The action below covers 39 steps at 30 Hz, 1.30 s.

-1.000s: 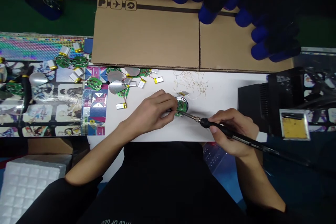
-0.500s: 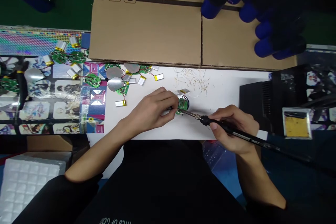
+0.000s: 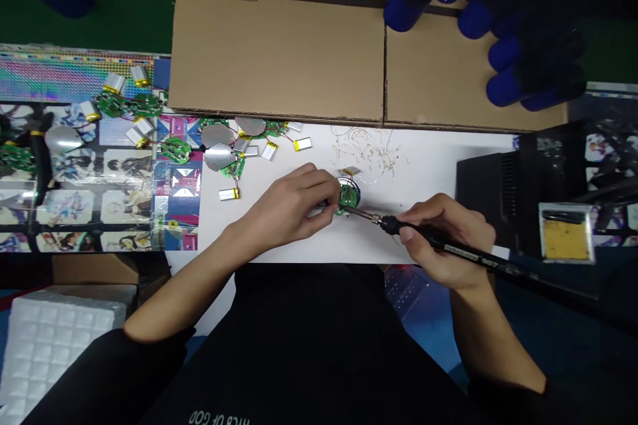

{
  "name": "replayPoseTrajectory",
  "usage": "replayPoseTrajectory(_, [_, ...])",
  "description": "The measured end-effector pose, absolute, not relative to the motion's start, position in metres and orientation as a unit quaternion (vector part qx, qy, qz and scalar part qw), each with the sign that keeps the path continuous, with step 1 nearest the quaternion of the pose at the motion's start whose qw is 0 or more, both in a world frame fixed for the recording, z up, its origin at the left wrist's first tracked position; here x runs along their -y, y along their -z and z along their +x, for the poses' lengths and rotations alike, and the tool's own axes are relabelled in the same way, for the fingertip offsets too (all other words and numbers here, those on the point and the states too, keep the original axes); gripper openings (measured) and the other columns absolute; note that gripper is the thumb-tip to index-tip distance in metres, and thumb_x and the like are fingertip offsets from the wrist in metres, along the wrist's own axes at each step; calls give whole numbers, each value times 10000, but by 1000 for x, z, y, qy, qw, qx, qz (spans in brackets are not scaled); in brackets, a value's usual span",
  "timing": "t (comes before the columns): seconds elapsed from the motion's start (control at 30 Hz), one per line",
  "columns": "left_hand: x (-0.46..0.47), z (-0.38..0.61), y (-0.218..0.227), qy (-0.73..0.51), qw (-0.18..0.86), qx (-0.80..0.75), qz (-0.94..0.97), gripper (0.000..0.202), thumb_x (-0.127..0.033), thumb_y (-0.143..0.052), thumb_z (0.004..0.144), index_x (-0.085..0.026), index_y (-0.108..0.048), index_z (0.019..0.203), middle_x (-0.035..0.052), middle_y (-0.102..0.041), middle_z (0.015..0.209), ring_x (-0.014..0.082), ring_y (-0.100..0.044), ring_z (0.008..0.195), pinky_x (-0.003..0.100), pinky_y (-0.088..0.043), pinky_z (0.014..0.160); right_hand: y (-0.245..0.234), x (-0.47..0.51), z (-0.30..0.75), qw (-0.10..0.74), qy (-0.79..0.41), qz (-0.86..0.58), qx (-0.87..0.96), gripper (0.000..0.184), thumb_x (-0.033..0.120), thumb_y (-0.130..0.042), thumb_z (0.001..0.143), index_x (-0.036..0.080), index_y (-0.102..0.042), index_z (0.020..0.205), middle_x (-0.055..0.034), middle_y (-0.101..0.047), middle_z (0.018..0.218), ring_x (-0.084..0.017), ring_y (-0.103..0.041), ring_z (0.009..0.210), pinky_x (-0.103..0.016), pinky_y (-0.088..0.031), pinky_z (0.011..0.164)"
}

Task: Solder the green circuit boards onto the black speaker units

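My right hand (image 3: 446, 239) grips a black soldering iron (image 3: 438, 239) like a pen, its metal tip pointing left. The tip meets the lower edge of a round green circuit board (image 3: 349, 195) lying on the white work surface. At the board's left edge my left hand (image 3: 306, 202) is closed in a pinch; what sits between the fingertips is hidden. A small silver battery (image 3: 351, 170) is joined to the board by thin wires, just above it.
Several green boards (image 3: 175, 149) with batteries and silver discs (image 3: 219, 156) lie to the left. A cardboard box (image 3: 279, 53) borders the back, with wire scraps (image 3: 373, 153) before it. At right are a black box (image 3: 486, 196) and a yellow sponge (image 3: 565, 236) in a tray.
Both hands hold nearly the same pose, the iron's tip still at the board. The whole view has shifted very slightly.
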<state>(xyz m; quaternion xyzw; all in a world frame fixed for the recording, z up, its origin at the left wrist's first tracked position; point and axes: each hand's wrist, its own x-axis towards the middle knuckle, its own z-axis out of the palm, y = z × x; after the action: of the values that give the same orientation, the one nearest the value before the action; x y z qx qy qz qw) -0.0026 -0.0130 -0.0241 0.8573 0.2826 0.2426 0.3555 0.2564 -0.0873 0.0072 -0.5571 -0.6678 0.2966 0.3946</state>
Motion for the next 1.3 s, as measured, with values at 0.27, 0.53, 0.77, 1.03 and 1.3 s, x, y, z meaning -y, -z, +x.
replayPoseTrajectory(0.27, [12, -2, 24, -245, 361, -280, 855, 157, -126, -537, 1026, -173, -668, 951, 84, -748, 1022, 221, -668, 949, 357, -541, 882, 6, 102, 278, 511, -254, -561, 599, 109, 328, -834, 838, 241, -770, 857, 0, -739, 703, -153, -642, 507, -278, -480, 417])
replayPoseTrajectory(0.53, [12, -3, 23, -241, 359, -277, 858, 153, -128, -543, 1026, -172, -671, 956, 86, -750, 1022, 221, -667, 951, 359, -537, 881, 7, 102, 240, 606, -308, -552, 483, 412, 632, -630, 999, 251, -666, 1151, 9, -776, 764, -171, -683, 439, -268, -444, 327])
replayPoseTrajectory(0.77, [9, -7, 27, -259, 369, -267, 852, 96, -172, -623, 1038, -169, -703, 985, 79, -766, 1064, 212, -685, 1001, 353, -542, 919, 40, 111, 210, 458, -229, -566, 646, 275, 266, -830, 907, 260, -660, 1122, -67, -817, 1044, -254, -805, 941, -422, -672, 807])
replayPoseTrajectory(1.03, [8, -13, 39, -307, 387, -261, 829, 72, -238, -730, 1013, -207, -779, 1056, 59, -815, 1095, 200, -675, 1011, 339, -569, 901, 48, 94, 213, 443, -237, -535, 679, 388, 155, -819, 899, 282, -624, 1210, -64, -782, 1110, -259, -774, 1060, -474, -651, 967])
replayPoseTrajectory(1.3, [8, -7, 32, -276, 310, -225, 881, 129, -230, -624, 1073, -178, -737, 1103, 86, -791, 1140, 217, -652, 1045, 369, -559, 949, 42, 92, 219, 433, -251, -525, 689, 342, 142, -776, 926, 273, -629, 1206, -82, -783, 1163, -263, -762, 1133, -485, -633, 1013])
